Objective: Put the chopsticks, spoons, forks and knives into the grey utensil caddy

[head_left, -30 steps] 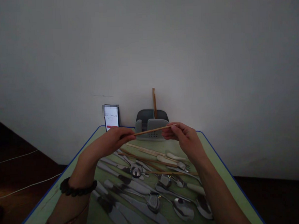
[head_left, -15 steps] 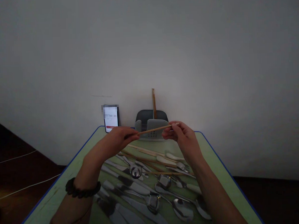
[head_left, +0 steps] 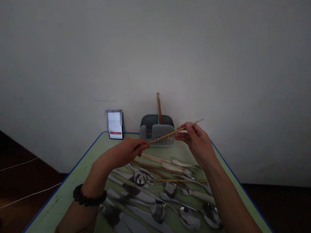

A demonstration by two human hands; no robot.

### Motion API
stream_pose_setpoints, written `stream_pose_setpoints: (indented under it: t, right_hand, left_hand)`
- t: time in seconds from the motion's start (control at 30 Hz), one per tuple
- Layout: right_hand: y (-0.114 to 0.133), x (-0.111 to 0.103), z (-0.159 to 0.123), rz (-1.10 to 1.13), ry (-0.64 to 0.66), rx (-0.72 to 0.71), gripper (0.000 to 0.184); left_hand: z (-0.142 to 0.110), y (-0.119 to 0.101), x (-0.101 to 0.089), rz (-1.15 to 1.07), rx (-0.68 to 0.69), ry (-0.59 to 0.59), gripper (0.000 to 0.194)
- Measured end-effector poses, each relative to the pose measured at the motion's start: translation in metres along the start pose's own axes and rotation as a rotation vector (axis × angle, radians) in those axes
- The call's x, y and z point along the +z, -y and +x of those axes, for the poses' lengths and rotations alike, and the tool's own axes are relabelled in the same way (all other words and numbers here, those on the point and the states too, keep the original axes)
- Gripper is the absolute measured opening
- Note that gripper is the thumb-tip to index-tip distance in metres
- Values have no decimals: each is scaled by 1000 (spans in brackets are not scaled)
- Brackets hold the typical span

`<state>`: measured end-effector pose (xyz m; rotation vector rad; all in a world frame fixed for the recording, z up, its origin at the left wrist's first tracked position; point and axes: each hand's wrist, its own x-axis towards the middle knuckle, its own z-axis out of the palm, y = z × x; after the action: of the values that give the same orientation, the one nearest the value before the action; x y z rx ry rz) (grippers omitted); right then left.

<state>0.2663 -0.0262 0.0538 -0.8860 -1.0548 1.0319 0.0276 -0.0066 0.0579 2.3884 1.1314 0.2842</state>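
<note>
A slim wooden chopstick [head_left: 164, 136] is held in the air between both hands, slanting up to the right. My left hand [head_left: 131, 149] pinches its lower end. Farther up the stick, my right hand [head_left: 195, 137] grips it between thumb and fingers, and its pale tip sticks out past them. Behind the stick stands a grey cutlery holder [head_left: 143, 132] with brown chopsticks [head_left: 159, 108] upright in it. Below the hands lie more loose chopsticks [head_left: 157, 158], a soup spoon [head_left: 140, 178] and other metal spoons [head_left: 189, 217].
Several table knives [head_left: 136, 229] lie at the table's near side, with forks and white-handled cutlery [head_left: 203, 196] to the right. A phone [head_left: 115, 124] leans against the wall [head_left: 153, 45] at back left. The green table [head_left: 61, 201] has a blue edge.
My right hand has shifted slightly right and toward the stick's middle, so more of the tip shows. My left hand has moved a little right and down. The chopstick slants more steeply.
</note>
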Motion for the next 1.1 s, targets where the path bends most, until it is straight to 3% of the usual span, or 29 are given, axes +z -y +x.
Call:
stream_pose_setpoints:
  t: [0.23, 0.4, 0.5, 0.6, 0.7, 0.77, 0.83, 0.93, 1.1]
  right_hand:
    - [2, -11, 4, 19, -99, -20, 26]
    - [0, -9, 3, -64, 25, 20, 28]
    - [4, -7, 1, -113, 1, -88, 26]
    - [17, -14, 3, -118, -143, -259, 25]
    - [37, -22, 13, -166, -273, -438, 26]
    - [52, -22, 24, -275, -292, -540, 28]
    - [65, -16, 40, -439, -245, -583, 28]
    - [72, -2, 67, -750, -57, -523, 24]
    - [48, 17, 106, -1164, 205, -286, 17]
  left_hand:
    - [-2, 11, -2, -15, -42, 26, 33]
    - [-1, 7, -2, 21, -21, -10, 30]
    - [2, 2, -1, 38, -25, -73, 31]
    - [5, 3, 0, 94, -44, -151, 31]
    - [8, 8, 3, 145, -44, -147, 32]
    - [11, 11, 7, 161, -45, -125, 34]
    - [15, 15, 13, 163, -41, -95, 33]
    - [21, 22, 23, 145, -39, -29, 28]
    - [26, 32, 37, 126, -96, 25, 22]
